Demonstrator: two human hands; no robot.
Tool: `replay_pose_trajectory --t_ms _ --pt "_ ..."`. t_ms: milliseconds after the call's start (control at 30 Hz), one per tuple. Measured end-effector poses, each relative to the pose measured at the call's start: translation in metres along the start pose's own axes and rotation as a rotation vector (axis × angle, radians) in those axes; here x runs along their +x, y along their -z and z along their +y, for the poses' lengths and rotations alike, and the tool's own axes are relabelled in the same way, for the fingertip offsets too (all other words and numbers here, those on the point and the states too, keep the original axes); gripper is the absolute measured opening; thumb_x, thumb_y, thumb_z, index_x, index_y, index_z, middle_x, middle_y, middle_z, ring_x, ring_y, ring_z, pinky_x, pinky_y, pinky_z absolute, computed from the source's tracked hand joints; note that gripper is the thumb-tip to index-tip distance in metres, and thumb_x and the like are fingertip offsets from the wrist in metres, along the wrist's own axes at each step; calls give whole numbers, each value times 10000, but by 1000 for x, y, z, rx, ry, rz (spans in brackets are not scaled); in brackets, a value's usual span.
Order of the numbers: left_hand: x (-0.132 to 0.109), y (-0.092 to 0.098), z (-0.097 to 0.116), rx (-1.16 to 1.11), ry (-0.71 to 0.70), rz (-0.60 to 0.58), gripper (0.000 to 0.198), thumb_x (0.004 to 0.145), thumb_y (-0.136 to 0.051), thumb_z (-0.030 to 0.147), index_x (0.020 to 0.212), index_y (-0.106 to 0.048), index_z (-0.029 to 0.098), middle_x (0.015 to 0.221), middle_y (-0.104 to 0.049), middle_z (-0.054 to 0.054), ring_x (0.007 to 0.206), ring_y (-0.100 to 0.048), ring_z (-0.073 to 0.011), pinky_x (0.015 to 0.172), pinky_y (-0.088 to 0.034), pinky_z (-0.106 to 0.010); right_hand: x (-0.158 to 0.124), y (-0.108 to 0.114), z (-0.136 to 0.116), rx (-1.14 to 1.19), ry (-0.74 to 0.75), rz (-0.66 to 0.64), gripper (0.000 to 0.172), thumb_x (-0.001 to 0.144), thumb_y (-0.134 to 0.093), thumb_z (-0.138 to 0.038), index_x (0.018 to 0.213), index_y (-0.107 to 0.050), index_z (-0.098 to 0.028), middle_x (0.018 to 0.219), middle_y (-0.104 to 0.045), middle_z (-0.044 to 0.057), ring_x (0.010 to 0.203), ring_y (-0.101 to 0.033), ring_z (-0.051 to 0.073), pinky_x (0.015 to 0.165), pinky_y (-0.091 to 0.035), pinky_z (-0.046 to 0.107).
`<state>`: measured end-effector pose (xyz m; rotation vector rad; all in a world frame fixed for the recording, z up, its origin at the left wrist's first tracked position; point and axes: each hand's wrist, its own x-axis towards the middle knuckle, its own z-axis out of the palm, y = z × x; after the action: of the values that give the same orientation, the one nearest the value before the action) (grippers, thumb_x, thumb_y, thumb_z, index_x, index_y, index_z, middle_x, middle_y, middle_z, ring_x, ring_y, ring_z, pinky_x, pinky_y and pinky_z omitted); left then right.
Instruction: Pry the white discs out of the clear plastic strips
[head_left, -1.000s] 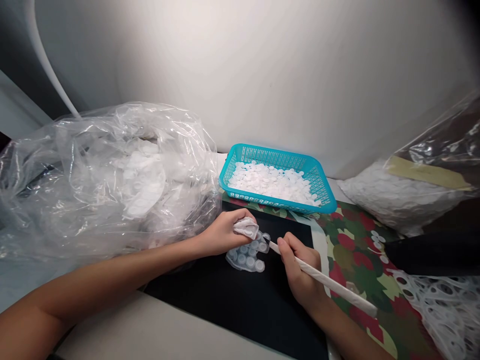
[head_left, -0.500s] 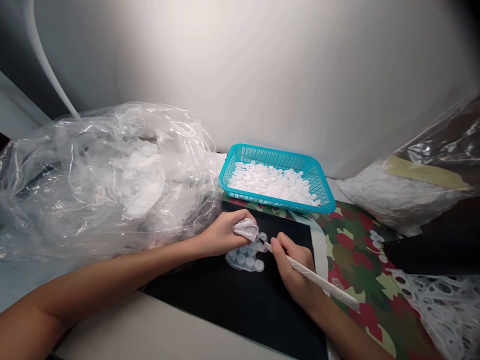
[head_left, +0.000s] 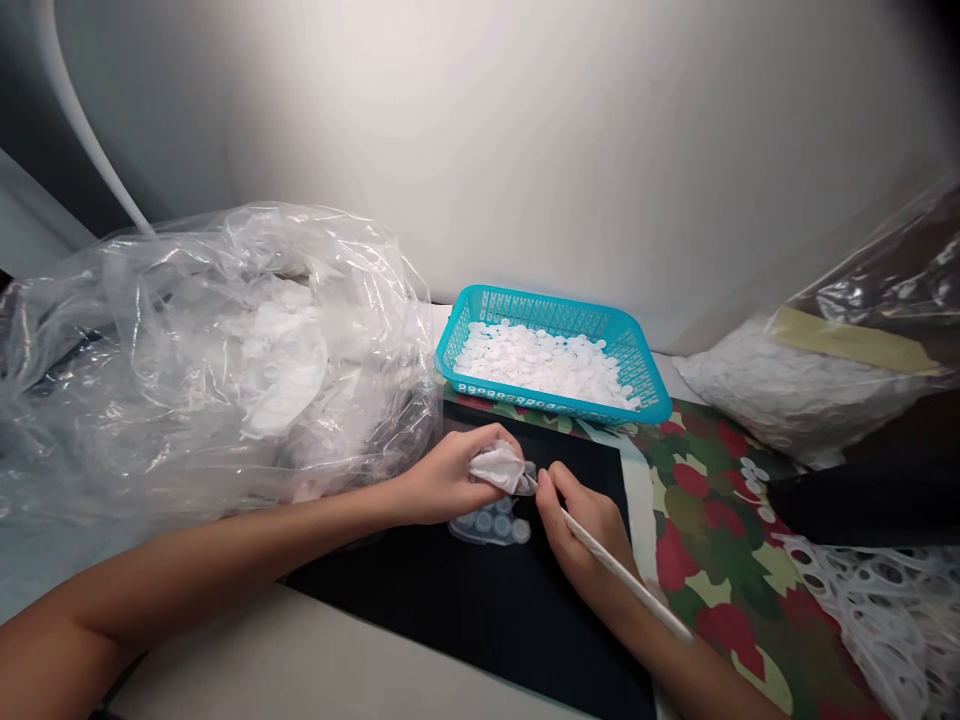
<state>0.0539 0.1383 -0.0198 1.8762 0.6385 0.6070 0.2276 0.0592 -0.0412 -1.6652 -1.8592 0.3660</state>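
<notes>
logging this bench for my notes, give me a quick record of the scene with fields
left hand: grips crumpled white plastic
right hand: holds a slim white rod, tip beside the crumpled white plastic
under hands: clear moulded sheet of small round cups on a black board
behind: teal plastic basket of white discs
left side: crumpled clear plastic bag
right side: taped bag of white discs, camouflage-pattern cloth

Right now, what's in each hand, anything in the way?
Left hand pinching crumpled white film; right hand gripping white pointed tool, tip at film; plastic bag beside left forearm.
</notes>
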Motion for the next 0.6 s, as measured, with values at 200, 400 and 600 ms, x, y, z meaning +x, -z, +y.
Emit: replay_pose_trajectory --t_ms 200,400,600 --pt "2 1 -2 60 63 49 272 751 -653 235 966 -498 174 764 -541 39 670 -525 -110 605 -410 -198 -2 2 -2 45 -25 43 315 960 -337 -298 666 -249 -228 533 -291 -71 444 -363 103 491 -228 253" --pt "3 3 -4 123 82 66 292 725 -625 174 989 -502 177 791 -564 28 699 -558 -129 616 -428 -208 -5 5 -4 80 -30 83 326 948 -361 -290 654 -237 -225 524 -258 -76 429 -304 93 468 -220 248" --pt "4 7 -3 171 70 7 280 700 -622 151 968 -545 167 788 -603 24 691 -581 -130 608 -435 -201 -6 4 0 127 -22 65 345 947 -354 -285 638 -213 -222 520 -239 -75 429 -308 84 458 -235 233"
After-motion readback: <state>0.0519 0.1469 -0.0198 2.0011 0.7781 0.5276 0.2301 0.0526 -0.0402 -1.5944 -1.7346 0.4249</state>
